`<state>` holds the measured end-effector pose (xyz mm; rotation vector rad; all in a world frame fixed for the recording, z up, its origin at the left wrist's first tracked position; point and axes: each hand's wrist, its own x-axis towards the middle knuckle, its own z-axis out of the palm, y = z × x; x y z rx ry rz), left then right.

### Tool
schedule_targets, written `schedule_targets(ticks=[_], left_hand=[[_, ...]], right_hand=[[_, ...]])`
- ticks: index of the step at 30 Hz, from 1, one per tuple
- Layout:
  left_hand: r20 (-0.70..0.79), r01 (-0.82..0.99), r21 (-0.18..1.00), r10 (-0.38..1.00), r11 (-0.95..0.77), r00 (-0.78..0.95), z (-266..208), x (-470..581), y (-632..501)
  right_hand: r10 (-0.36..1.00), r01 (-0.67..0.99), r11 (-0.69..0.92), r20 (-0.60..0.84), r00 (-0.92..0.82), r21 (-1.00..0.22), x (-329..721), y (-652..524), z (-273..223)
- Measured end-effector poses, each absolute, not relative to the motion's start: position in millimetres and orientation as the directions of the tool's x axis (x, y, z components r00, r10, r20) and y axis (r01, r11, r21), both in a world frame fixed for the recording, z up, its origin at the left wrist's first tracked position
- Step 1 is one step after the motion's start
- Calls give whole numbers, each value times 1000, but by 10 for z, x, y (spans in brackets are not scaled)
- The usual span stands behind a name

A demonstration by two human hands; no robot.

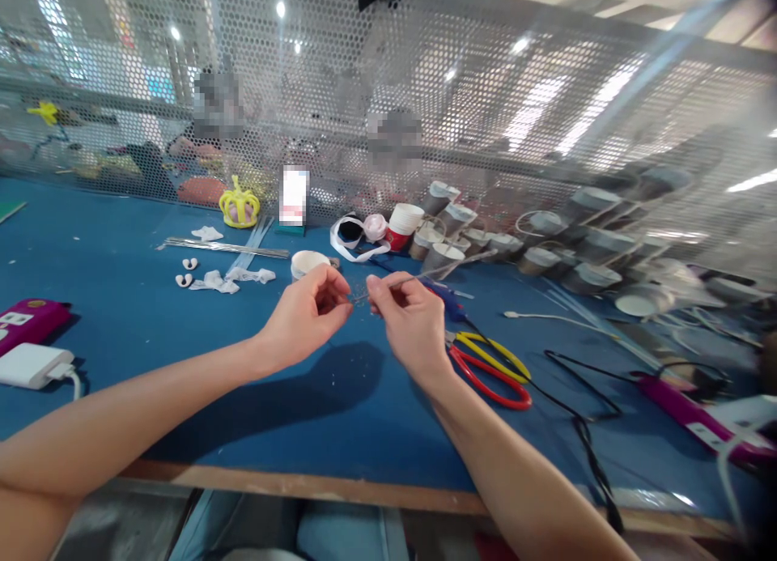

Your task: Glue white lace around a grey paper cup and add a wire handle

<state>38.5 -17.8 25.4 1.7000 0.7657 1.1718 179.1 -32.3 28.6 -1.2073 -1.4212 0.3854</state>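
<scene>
Above the middle of the blue table, my right hand (413,322) pinches a thin wire-like strand (464,263), whose longer part sticks out to the upper right. My left hand (309,314) is closed too, fingertips together at the strand's near end, which spans the small gap between the hands. What the strand is made of is too fine to tell. Behind my left hand stands a white cup-like roll (308,263). Just right of my right hand lie pliers with red and yellow handles (494,375) and a dark blue tool with a cord (447,302), partly covered by the hand.
A bundle of thin rods (227,248), white fabric scraps (215,282) and a yellow crown-shaped piece (239,206) lie at the left back. Several grey cylinders (592,278) crowd the right back. Purple power strips (36,322) flank both sides. A perforated metal screen (486,140) rises behind.
</scene>
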Motion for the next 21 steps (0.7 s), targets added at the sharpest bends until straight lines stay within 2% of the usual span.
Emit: schedule_targets(ticks=[3, 7, 12, 16, 21], left_hand=[[310, -90, 951, 892, -297, 328, 223, 426, -182], [244, -162, 966, 912, -200, 331, 203, 446, -178], [219, -185, 969, 919, -165, 329, 212, 438, -155], [232, -199, 965, 909, -171, 345, 208, 427, -119], [284, -195, 955, 876, -223, 390, 204, 397, -55]], right_hand=[[833, 305, 410, 489, 258, -859, 1789, -293, 250], [899, 21, 348, 340, 274, -937, 1781, -250, 235], [957, -209, 240, 195, 213, -948, 1777, -248, 265], [977, -260, 190, 155, 150, -947, 1793, -249, 268], [983, -183, 179, 167, 82, -967, 1819, -246, 266]])
